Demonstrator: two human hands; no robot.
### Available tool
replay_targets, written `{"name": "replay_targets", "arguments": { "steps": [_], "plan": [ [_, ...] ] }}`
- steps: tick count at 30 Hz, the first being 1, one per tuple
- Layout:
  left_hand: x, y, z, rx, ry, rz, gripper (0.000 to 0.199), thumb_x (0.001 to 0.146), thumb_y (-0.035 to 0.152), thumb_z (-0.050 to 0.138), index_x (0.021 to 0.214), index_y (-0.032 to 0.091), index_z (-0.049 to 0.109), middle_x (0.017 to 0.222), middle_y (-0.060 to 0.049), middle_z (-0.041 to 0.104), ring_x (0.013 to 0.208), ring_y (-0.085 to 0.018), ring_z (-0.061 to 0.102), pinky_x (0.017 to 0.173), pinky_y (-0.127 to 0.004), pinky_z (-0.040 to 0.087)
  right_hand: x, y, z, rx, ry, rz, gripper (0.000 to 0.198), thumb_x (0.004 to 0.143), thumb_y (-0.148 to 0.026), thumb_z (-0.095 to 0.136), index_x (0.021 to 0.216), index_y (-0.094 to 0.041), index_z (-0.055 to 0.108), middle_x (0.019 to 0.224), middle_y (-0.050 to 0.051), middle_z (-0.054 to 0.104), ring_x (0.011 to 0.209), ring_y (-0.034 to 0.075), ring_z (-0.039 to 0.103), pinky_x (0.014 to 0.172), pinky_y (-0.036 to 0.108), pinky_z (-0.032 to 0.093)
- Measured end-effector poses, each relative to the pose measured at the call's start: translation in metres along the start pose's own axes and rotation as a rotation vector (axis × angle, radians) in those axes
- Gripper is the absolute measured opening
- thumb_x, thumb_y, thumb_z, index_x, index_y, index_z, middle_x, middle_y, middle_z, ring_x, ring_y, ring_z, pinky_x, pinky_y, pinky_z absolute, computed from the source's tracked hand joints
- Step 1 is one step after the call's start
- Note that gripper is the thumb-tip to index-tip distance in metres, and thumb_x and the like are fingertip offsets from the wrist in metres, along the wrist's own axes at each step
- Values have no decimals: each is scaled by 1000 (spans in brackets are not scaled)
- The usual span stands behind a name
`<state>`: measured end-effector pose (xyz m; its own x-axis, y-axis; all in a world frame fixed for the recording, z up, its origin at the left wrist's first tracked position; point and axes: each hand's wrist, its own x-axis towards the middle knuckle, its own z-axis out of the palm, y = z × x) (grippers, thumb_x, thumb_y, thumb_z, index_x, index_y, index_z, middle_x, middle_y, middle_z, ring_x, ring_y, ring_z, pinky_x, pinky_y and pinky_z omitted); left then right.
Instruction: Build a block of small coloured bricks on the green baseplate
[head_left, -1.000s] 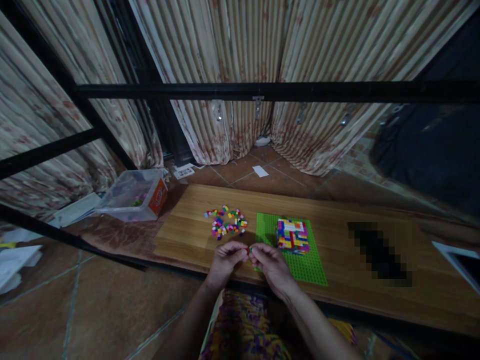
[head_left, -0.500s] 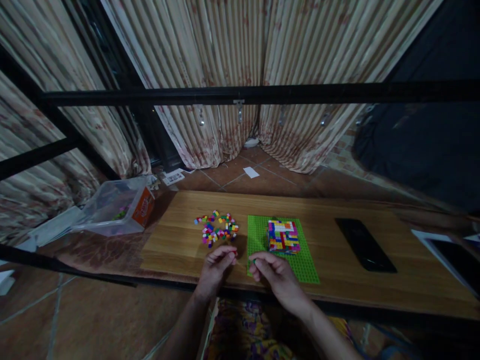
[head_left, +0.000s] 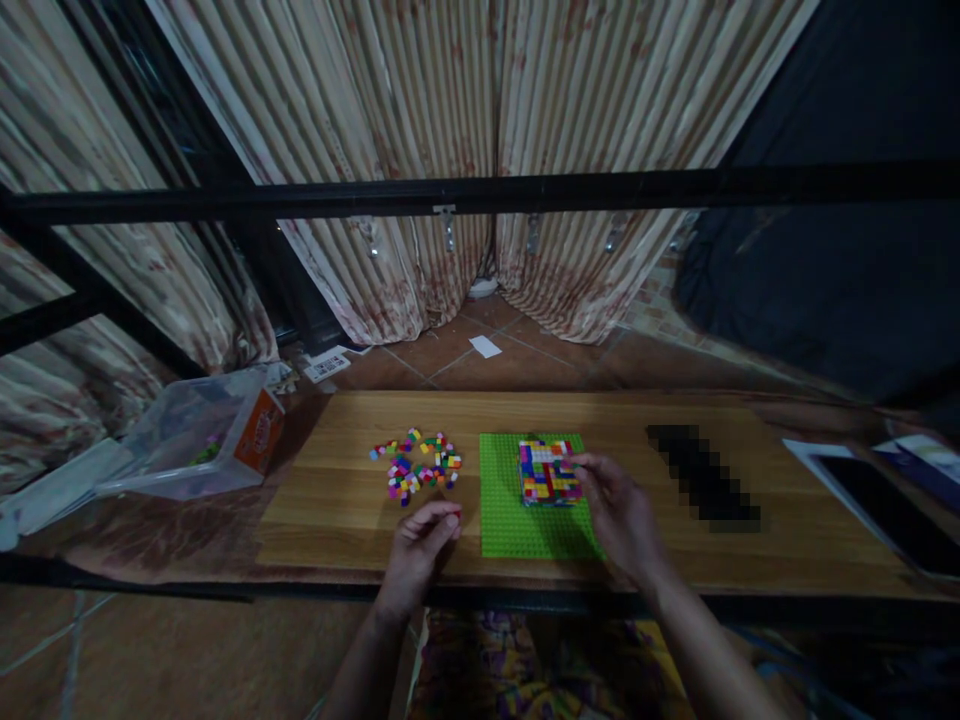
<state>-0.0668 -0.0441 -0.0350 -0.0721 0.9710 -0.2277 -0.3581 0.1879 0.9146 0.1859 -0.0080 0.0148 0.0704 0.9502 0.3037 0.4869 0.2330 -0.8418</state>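
The counter [head_left: 322,480] is a long, wood-grained board, its grain running lengthwise, with a dark edge along the near side; flat on it lies a bright green studded baseplate [head_left: 500,505]; to the left of the baseplate, apart from it, small loose toy bricks [head_left: 429,473] lie scattered in a rough ring, in pink, purple, blue, white, yellow, orange, red and green; to the right of the baseplate, well apart, a dark oblong object [head_left: 705,478] lies aslant, too pixelated to identify; farther right of the baseplate, a white-edged dark panel [head_left: 892,515] lies at the counter's end, though whether it rests on the wood cannot be told.
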Motion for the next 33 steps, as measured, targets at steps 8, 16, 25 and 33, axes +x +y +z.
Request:
{"name": "replay_targets", "arguments": {
  "steps": [8,16,25,33],
  "plan": [
    [-1,0,0,42,-7,29,20,66,28,75,82,17,70,64,1,60,60,-7,52,57,-17,41,16,24,22,-116,63,-134,25,85,-43,51,86,-28,71,121,6,53,114,25,47,97,46,37],
    [-3,5,1,54,-21,-4,21,67,30,74,84,18,69,66,1,62,60,-7,52,56,-17,40,20,37,27,-60,89,-70,17,78,-36,58,81,-27,72,118,5,54,111,25,49,97,46,37],
    [-3,6,1,106,-13,-2,21,68,29,74,84,17,70,65,0,62,62,-9,53,56,-17,40,24,34,38,378,147,277,17,64,-31,67,78,-21,70,97,4,65,97,23,58,87,40,43],
    [0,2,2,94,8,-9,24,66,30,75,84,16,70,67,0,62,61,-9,53,56,-19,42,26,35,45,451,191,346,17,60,-32,69,72,-19,67,94,4,66,87,20,60,78,35,46]
  ]
}}
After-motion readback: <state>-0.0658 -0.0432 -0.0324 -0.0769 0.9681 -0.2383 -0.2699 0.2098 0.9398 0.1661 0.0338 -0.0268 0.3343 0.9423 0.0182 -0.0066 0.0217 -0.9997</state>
